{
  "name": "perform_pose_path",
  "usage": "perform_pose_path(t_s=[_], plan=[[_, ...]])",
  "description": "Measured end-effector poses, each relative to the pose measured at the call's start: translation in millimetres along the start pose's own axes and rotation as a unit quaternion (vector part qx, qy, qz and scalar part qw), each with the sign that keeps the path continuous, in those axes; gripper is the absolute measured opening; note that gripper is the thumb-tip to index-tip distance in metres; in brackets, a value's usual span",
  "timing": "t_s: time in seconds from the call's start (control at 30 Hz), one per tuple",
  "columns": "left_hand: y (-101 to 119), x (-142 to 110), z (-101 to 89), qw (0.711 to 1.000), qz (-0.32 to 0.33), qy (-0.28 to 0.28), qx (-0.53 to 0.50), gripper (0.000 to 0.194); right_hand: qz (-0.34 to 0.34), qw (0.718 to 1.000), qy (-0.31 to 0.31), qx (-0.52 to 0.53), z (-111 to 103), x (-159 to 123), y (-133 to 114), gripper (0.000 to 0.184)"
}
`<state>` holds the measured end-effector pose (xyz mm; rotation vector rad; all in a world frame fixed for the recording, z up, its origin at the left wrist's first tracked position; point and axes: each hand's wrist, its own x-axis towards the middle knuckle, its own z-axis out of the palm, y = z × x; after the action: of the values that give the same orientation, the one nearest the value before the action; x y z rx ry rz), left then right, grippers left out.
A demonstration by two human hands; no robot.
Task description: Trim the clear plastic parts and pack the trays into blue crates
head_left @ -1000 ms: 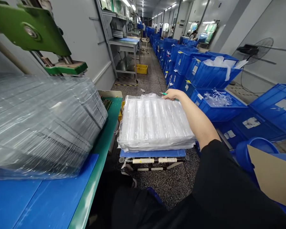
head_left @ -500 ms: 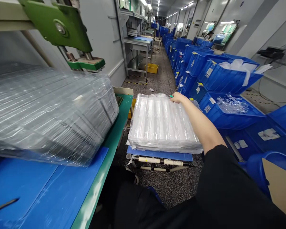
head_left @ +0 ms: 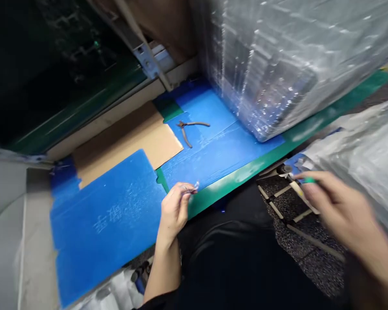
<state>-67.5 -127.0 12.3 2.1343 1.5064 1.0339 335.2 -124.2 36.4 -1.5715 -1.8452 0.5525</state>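
My left hand (head_left: 175, 206) is at the near edge of the blue work mat (head_left: 123, 206), fingers pinched on a small clear plastic piece (head_left: 195, 186). My right hand (head_left: 330, 202) is blurred, low on the right above the floor, fingers curled round a thin green-tipped item (head_left: 307, 181). Small pliers (head_left: 190, 128) lie open on the mat farther back. A big stack of clear plastic trays in a bag (head_left: 278, 60) stands at the mat's right end.
A brown cardboard sheet (head_left: 126, 140) lies under the mat's far side. The bench has a green edge (head_left: 278, 148). A second bagged tray stack (head_left: 362, 155) sits on a low cart at the right. Dark machine frame (head_left: 51, 64) rises behind the bench.
The view has swung from the aisle down to the bench. My right hand left the far edge of the tray stack on the cart and came back toward me. My left hand came into view.
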Motion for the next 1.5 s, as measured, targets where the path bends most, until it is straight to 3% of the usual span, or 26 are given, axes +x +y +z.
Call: perform_pose_path(t_s=[0.07,0.13,0.3,0.5,0.97,1.33,1.5], plan=[[5,-4,-2.4,0.999,0.025,-0.005,-0.044,0.020,-0.057,0.992,-0.080,0.074,44,10,-54,0.019],[11,-4,-8.1,0.997,0.049,0.008,-0.054,0.021,-0.100,0.981,-0.132,0.096,68,21,-91,0.019],[14,-7,-23.9,0.996,0.083,0.015,-0.009,0.030,-0.163,0.963,-0.205,0.062,73,33,-127,0.025],[19,-16,-27.2,0.997,0.077,0.033,-0.004,0.022,-0.191,0.954,-0.228,0.037,74,33,-133,0.027],[23,-17,-33.2,0.993,0.096,0.039,0.052,0.028,-0.232,0.945,-0.226,0.034,82,29,-127,0.029],[26,-16,-35.8,0.991,0.105,0.034,0.079,0.027,-0.204,0.948,-0.239,0.057,80,29,-126,0.028],[33,-17,-31.3,0.993,0.103,0.032,0.039,0.028,-0.158,0.963,-0.215,0.047,95,35,-117,0.031]])
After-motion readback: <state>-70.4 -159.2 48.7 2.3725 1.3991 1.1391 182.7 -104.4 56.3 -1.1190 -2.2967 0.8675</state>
